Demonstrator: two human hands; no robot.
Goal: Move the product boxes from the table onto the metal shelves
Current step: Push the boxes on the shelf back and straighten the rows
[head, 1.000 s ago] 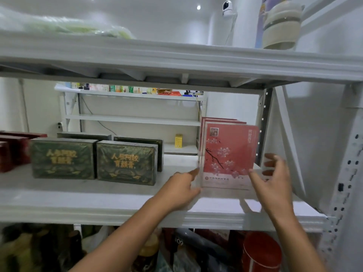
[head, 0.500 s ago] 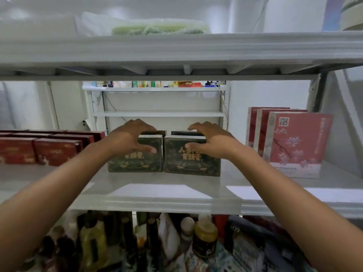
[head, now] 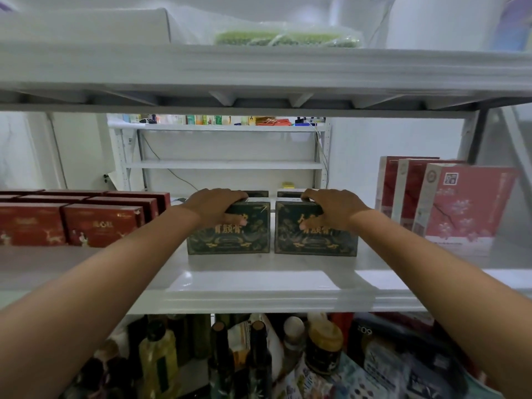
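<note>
Two dark green boxes with gold print stand side by side on the white metal shelf (head: 259,286). My left hand (head: 214,207) grips the top of the left green box (head: 230,240), thumb down its front face. My right hand (head: 331,208) grips the top of the right green box (head: 316,241) the same way. More green boxes stand just behind them, mostly hidden. Pink flower-printed boxes (head: 466,208) stand upright at the shelf's right end. Red boxes (head: 98,223) fill the left end.
The upper shelf (head: 259,70) hangs close above and carries a bag of green items (head: 288,37). Bottles and jars (head: 322,347) crowd the level below. Another white rack (head: 227,164) stands against the far wall.
Both hands left the pink box at the right, came onto the two green boxes, and have since settled further over their tops. The view has shifted left and closer.
</note>
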